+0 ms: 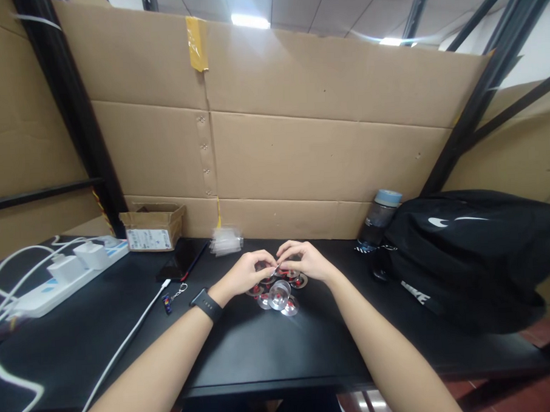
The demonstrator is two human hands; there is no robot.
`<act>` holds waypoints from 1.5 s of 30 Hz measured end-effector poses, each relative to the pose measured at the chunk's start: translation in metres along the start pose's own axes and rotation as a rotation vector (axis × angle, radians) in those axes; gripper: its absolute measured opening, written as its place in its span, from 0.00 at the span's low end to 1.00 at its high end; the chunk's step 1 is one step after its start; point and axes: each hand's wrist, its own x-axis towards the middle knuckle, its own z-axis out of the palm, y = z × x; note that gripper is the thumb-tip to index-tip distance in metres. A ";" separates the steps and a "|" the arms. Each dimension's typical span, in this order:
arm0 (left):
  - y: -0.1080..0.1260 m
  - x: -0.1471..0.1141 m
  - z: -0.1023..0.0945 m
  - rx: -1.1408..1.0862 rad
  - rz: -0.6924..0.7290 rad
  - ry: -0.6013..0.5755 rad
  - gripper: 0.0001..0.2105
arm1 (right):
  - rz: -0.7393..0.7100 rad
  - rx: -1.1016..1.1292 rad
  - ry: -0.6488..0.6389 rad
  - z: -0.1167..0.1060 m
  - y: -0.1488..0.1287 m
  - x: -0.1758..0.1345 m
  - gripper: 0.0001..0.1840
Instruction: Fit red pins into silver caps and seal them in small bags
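My left hand [250,271] and my right hand [306,260] meet over the middle of the table, fingertips pinched together. Between them is a small thin shiny piece [276,271], too small and partly covered to name. Just below and behind the fingers lies a cluster of shiny round discs with red centres. A clear silvery disc [279,295] rests on top at the front, and another disc [290,305] lies flat at the near edge of the cluster. The fingers hide part of the farther discs. A black watch sits on my left wrist.
To the left are a white power strip [72,272] with cables, an open cardboard box [152,229], a dark phone [181,263] and a keychain [168,302]. Clear plastic bags [226,240] lie behind. A bottle [379,219] and black bag [469,258] occupy the right. Cardboard walls enclose the table.
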 end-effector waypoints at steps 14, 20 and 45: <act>-0.052 -0.006 -0.040 0.415 -0.175 0.200 0.05 | 0.387 -0.030 0.263 -0.035 0.043 -0.007 0.16; -0.071 -0.011 -0.038 0.487 -0.181 0.121 0.04 | 0.557 -0.198 0.404 -0.053 0.086 -0.020 0.14; -0.029 -0.002 -0.012 0.299 -0.062 0.004 0.18 | 0.225 -0.360 0.109 -0.003 0.040 -0.003 0.15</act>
